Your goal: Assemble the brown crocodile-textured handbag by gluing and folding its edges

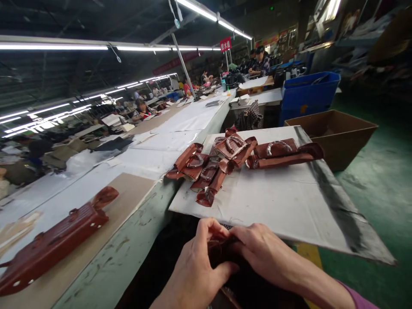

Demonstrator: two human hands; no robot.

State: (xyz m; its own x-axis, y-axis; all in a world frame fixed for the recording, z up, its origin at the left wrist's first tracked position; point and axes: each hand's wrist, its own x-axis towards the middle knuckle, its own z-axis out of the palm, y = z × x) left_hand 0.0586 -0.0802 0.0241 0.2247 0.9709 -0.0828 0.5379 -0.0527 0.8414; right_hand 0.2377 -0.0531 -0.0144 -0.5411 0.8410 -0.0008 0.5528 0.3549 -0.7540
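Low in the view, my left hand [201, 262] and my right hand [267, 249] come together on a dark brown leather piece [222, 245]. The fingers of both hands are closed on its upper edge, and the rest of it is mostly hidden in shadow. Just beyond them, several brown leather bag parts with handles [231, 146] lie in a loose pile on a white board [273, 193]. A longer brown piece with a handle [278, 150] lies to the right of the pile.
On the long worktable [128, 231] at the left lies a reddish-brown bag [61, 240]. A cardboard box [341, 141] and blue bins [309, 92] stand beyond the board at the right. Farther back, a person [260, 64] and others are at tables.
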